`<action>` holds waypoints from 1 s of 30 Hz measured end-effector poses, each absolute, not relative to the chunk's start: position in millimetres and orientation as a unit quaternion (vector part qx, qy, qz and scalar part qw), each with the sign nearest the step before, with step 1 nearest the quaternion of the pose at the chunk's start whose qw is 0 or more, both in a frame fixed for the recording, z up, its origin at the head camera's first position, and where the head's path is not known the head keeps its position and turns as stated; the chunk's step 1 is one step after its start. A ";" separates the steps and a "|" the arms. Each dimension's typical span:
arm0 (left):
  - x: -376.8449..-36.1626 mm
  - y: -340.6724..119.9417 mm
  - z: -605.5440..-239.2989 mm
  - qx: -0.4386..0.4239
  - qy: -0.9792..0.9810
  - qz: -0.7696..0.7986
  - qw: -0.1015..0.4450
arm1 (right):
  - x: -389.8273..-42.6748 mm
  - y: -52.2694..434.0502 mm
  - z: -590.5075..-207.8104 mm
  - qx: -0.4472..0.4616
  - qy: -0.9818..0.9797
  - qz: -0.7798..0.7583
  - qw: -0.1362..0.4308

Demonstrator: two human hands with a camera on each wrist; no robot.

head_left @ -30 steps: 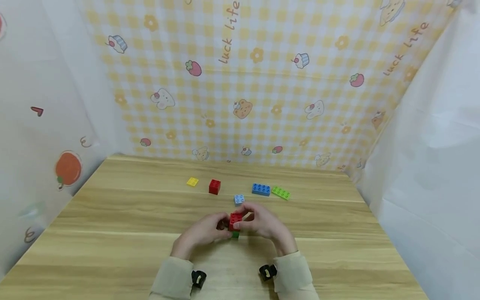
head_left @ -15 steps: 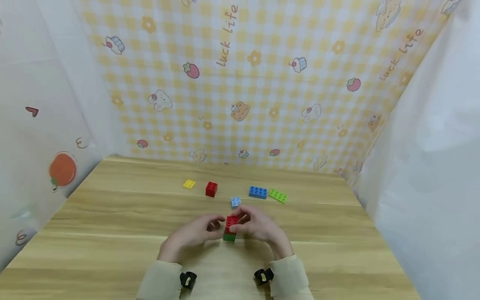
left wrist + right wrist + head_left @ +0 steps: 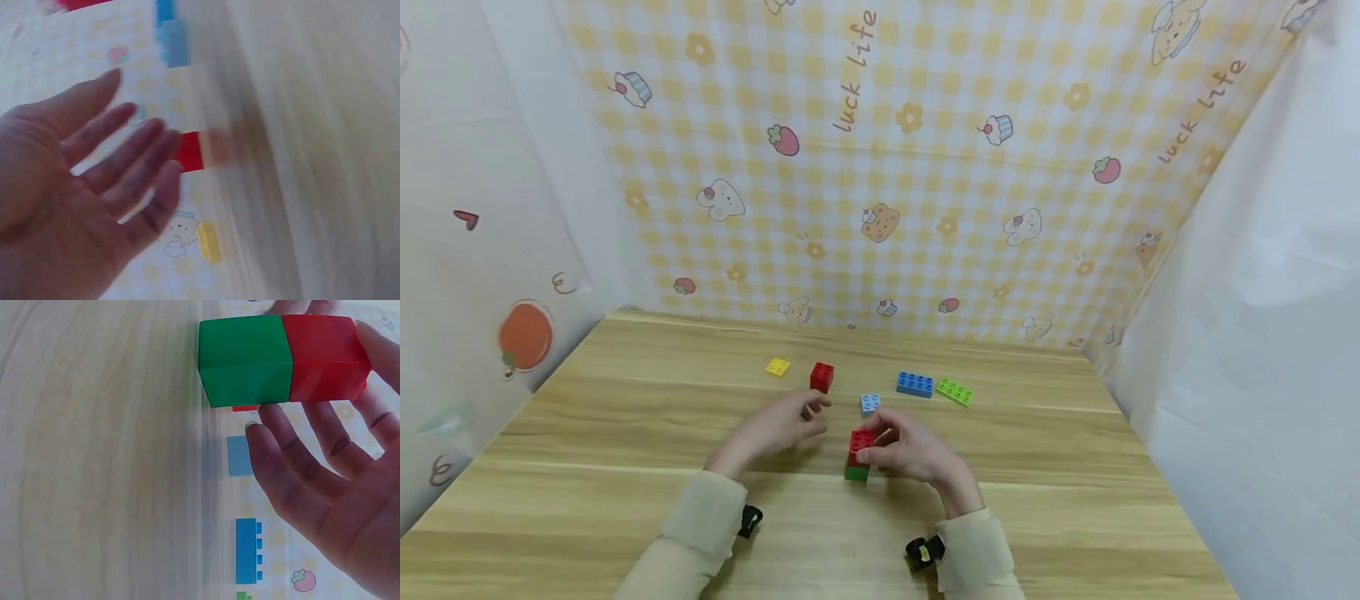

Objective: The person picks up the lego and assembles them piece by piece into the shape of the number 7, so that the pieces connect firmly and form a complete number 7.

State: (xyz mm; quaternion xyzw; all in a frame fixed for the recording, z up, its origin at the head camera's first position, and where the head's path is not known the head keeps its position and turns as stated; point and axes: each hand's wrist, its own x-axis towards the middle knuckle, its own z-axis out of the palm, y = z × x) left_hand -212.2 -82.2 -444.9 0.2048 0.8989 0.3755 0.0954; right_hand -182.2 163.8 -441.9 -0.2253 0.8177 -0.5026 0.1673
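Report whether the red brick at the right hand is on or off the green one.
On: the red brick sits atop the green brick, with no visible gap between them in the right wrist view.

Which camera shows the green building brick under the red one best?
The right wrist view: the green building brick looks big there, with two sides showing. The head view shows only a small strip of it below the red building brick; the left wrist view doesn't show it.

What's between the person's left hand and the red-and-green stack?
Just bare wooden table separates the left hand from the stack, as the head view shows.
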 end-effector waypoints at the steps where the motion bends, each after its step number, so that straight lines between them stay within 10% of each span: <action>1: -215.7 -81.0 -445.3 0.210 0.901 0.370 0.089 | -182.4 164.4 -442.0 -0.225 0.817 -0.504 0.168; 18: -271.7 -84.3 -453.5 0.202 0.913 0.355 0.006 | -183.8 164.8 -441.0 -0.227 0.818 -0.502 0.164; 30: -294.3 -90.5 -457.5 0.229 0.915 0.328 0.056 | -180.9 161.2 -443.9 -0.210 0.820 -0.506 0.168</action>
